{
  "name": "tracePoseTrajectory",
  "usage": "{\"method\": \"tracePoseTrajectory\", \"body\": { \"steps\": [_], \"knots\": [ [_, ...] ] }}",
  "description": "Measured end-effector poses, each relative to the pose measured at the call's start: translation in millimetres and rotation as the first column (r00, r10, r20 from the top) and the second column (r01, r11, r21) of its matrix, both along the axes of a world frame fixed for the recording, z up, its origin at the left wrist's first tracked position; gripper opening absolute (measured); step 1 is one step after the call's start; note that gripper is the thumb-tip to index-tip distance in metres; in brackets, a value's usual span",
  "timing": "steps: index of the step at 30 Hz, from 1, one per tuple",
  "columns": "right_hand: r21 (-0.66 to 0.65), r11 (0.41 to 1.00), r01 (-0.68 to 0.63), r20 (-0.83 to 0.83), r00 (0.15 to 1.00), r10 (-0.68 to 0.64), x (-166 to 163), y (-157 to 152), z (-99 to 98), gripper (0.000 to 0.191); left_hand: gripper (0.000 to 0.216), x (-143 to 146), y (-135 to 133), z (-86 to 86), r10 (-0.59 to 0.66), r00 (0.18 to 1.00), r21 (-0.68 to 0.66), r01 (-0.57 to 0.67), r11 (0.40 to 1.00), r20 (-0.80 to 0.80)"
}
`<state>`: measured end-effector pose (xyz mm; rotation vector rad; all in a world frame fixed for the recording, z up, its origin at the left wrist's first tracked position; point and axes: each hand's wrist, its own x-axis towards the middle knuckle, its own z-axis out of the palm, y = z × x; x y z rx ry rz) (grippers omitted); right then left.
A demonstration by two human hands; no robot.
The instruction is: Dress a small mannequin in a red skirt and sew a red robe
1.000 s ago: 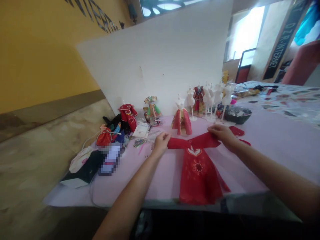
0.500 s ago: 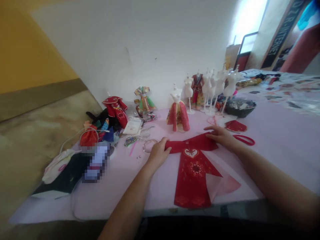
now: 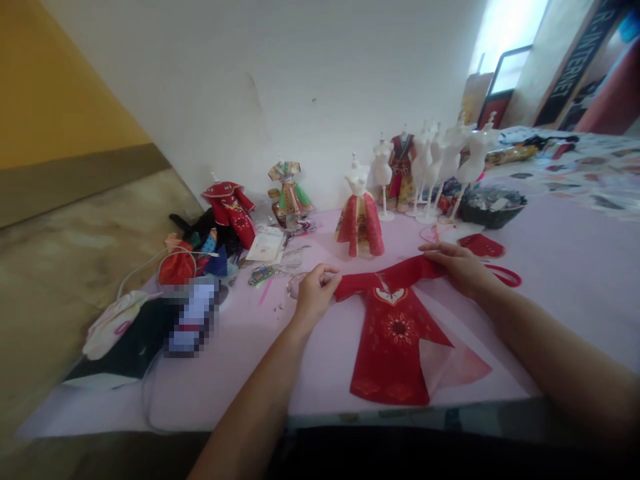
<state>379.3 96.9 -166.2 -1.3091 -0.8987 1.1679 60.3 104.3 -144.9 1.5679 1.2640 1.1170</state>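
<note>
You sit at a pink-covered desk [image 3: 575, 280] against a white board [image 3: 250, 100]. The red doll robe [image 3: 393, 333] lies flat in front of you, its sleeves spread wide, apparently so that your hands can keep it smooth. Your right grip [image 3: 460, 268] is open, pressing on one sleeve; your left grip [image 3: 315, 297] curls at the other sleeve's tip, though you cannot tell if it pinches. Beyond the robe, a dark bowl [image 3: 493, 208] holds mixed scraps [image 3: 493, 199].

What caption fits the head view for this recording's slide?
Left hand and right hand at the sleeves of a miniature red robe on a pink-covered table.
</note>
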Motion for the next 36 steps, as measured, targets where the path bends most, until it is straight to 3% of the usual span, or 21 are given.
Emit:
{"method": "tracePoseTrajectory", "body": {
  "steps": [11, 18, 22, 25, 36],
  "knots": [
    [0.039, 0.999, -0.008, 0.129, 0.992, 0.003, -2.2, -0.2, -4.7, 0.031, 0.027, 4.0, 1.1, -8.3, -0.011, 0.982, -0.059, 0.022, 0.998, 0.190],
    [0.047, 0.986, -0.160, 0.494, 0.862, 0.117, -2.6, -3.4, -4.3, 0.045, 0.031, 3.2, 0.7, -10.1, -0.076, 0.991, -0.084, 0.085, 0.993, 0.107],
    [0.056, 0.971, -0.232, 0.461, 0.869, 0.181, 2.7, -1.0, -6.9, 0.046, 0.040, 1.9, -2.9, -8.9, -0.213, 0.977, -0.119, 0.208, 0.971, -0.029],
    [0.043, 0.977, -0.211, 0.376, 0.909, 0.179, 4.6, -0.1, -6.2, 0.042, 0.030, 3.0, -3.5, -9.8, -0.277, 0.958, -0.087, 0.271, 0.959, -0.074],
    [0.061, 0.998, -0.032, 0.135, 0.991, 0.023, 5.8, 0.6, 0.9, 0.032, 0.021, 2.0, 3.9, -9.9, -0.107, 0.992, 0.049, 0.110, 0.993, -0.061]
  ]
}}
